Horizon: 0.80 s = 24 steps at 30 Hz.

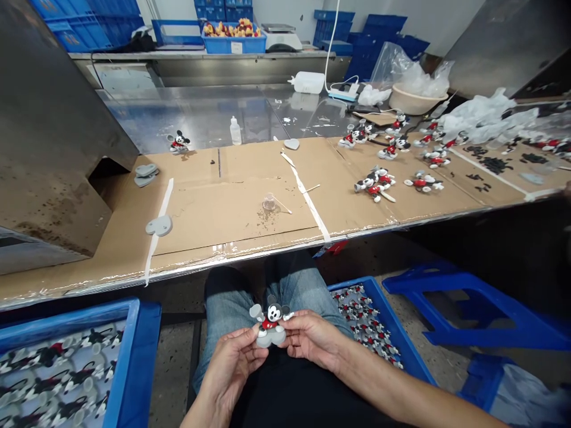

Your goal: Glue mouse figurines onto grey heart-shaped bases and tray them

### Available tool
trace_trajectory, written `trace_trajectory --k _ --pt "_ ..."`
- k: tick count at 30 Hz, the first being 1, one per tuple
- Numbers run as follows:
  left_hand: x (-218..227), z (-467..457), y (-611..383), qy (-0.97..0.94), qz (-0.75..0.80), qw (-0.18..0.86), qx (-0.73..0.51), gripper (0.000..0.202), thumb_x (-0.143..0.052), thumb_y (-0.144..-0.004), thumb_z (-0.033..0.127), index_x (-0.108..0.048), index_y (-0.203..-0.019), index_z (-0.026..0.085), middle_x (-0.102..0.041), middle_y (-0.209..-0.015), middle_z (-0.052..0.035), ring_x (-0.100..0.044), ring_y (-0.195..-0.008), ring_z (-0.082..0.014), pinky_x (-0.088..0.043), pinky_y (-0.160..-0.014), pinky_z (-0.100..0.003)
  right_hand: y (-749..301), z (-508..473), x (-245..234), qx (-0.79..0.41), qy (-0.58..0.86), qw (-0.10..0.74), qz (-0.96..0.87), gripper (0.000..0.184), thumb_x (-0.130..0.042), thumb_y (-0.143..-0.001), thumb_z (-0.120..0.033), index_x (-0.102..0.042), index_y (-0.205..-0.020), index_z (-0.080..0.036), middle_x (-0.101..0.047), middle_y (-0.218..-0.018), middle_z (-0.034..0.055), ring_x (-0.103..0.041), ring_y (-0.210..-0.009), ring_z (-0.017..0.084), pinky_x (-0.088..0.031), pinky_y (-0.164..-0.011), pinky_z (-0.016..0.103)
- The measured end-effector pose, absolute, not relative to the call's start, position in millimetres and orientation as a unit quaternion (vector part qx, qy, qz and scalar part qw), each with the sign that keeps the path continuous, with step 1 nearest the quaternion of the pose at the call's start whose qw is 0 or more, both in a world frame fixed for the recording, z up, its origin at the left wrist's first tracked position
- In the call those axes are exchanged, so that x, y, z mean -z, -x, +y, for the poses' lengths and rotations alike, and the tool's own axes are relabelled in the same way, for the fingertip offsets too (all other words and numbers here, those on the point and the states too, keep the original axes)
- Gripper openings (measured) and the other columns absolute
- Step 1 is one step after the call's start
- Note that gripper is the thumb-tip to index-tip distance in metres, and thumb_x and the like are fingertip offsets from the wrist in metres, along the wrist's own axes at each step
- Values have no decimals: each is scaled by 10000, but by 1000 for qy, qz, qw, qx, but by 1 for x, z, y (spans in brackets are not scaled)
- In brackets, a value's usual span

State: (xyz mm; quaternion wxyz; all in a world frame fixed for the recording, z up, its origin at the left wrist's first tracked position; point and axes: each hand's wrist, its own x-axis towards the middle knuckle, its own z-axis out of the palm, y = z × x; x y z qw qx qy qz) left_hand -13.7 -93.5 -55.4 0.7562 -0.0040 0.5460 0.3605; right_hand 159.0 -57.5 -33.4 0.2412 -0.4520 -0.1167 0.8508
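Observation:
Above my lap, both hands hold one Mickey Mouse figurine (pixel 270 322), black, white and red, upright on a grey base (pixel 271 337). My left hand (pixel 237 356) pinches its left side near the foot and base. Thumb and fingers of my right hand (pixel 312 339) close on its right side, by the raised arm and base. On the cardboard-covered bench ahead lie a loose grey base (pixel 159 225), a small clear cup (pixel 269 202) and a cotton swab (pixel 282 205). Another figurine (pixel 179 142) stands toward the bench's back left.
Blue crates of figurines flank my legs, one at left (pixel 129 356) and one at right (pixel 408 371). Several figurines (pixel 387 148) stand or lie on the bench's right part. A blue stool (pixel 482 309) is at right; a metal housing (pixel 53 131) rises at left.

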Motion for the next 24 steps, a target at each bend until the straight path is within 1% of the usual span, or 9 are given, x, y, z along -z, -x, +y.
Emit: trace_trajectory --k 4,7,9,12,15,17,18,21,24 --pt "56 -94 13 -1 556 748 -362 136 -738 -747 195 -661 -776 88 -696 -623 -69 -636 -506 -127 -510 -590 -244 -159 -58 36 -838 470 250 -120 196 -739 -596 -139 -619 -750 -114 -652 -611 19 -574 -527 105 -425 -564 225" --pt "59 -94 12 6 564 742 -362 135 -731 -746 201 -668 -779 86 -689 -621 -70 -621 -499 -123 -514 -607 -260 -159 -58 39 -834 476 251 -126 208 -743 -584 -145 -619 -747 -107 -654 -625 30 -569 -531 107 -412 -554 224" --pt "59 -93 11 9 565 741 -364 154 -755 -711 212 -674 -764 92 -687 -623 -68 -613 -501 -127 -512 -613 -270 -158 -58 40 -833 475 253 -127 209 -752 -571 -148 -621 -728 -107 -650 -633 28 -566 -543 107 -414 -571 230" --pt "56 -94 8 -27 555 734 -389 222 -817 -617 249 -683 -710 98 -679 -620 -58 -592 -517 -118 -488 -608 -240 -158 -60 40 -830 462 276 -145 188 -764 -574 -178 -627 -688 -118 -631 -631 10 -557 -578 105 -421 -618 240" --pt "47 -100 4 -111 536 709 -444 296 -811 -642 338 -720 -798 104 -695 -687 -67 -592 -607 -119 -461 -623 -198 -161 -60 29 -794 470 304 -238 203 -762 -644 -257 -662 -760 -124 -651 -691 16 -559 -639 110 -414 -646 239" --pt "37 -106 1 -162 542 677 -471 323 -790 -677 378 -732 -884 138 -708 -761 -68 -617 -691 -147 -472 -668 -206 -164 -60 14 -764 462 307 -329 235 -742 -702 -303 -675 -847 -130 -670 -763 33 -574 -699 127 -421 -676 252" --pt "32 -110 1 -188 552 655 -481 318 -792 -674 383 -736 -890 157 -710 -788 -64 -628 -727 -163 -480 -690 -215 -166 -60 6 -746 452 308 -380 235 -735 -718 -306 -678 -866 -133 -669 -788 36 -576 -727 135 -426 -692 261" --pt "14 -117 2 -270 568 588 -509 264 -812 -645 381 -754 -814 187 -700 -812 -55 -640 -824 -201 -488 -788 -233 -172 -61 -17 -649 414 326 -549 156 -727 -735 -233 -690 -858 -144 -634 -798 22 -554 -764 137 -428 -722 268" --pt "-1 -118 4 -333 549 555 -529 196 -796 -670 378 -755 -770 214 -672 -723 -32 -630 -808 -195 -461 -905 -273 -178 -63 -30 -552 350 357 -668 165 -701 -770 -189 -687 -926 -138 -617 -790 25 -542 -742 130 -434 -708 266"
